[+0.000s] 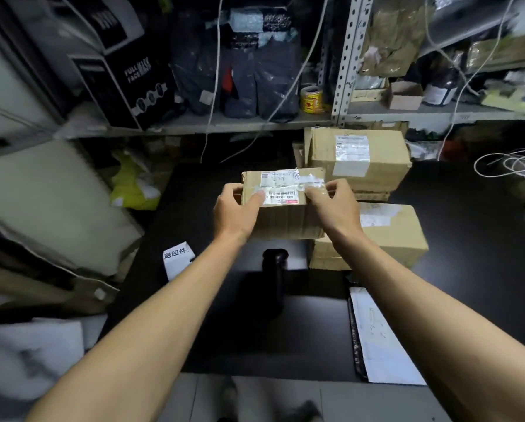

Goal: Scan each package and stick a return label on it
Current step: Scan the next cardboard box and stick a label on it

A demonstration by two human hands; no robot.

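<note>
Both forearms are reaching forward from the bottom of the view, and between them a small cardboard package [281,205] is being held up above the dark surface [316,318]. The left hand [235,210] is being kept at the package's left end, its thumb pressed on the top face beside a barcoded label [281,197] and its fingers curled round the far edge. The right hand [334,205] is being kept at the right end in the same way, thumb laid on the label's right corner, fingers wrapped over the end. Each grip is thus partly closed round the package, and the carton is being carried wholly by the two hands.

Judging by how easily it is being held with fingertips alone, the package is probably light. Its cardboard looks stiff, though somewhat creased, so the walls are likely to take a firm squeeze without collapsing. Glossy tape is lying across the top, and that strip could be slippery under a thumb; the bare cardboard at the two short ends is being judged the better place to take hold, leaving the barcode uncovered.

Below the package a black scanner [275,269] is lying on the surface, and a white slip with printed characters [177,258] is lying to its left. Two larger boxes, one [358,156] behind and one [389,236] to the right, are resting nearby.
</note>
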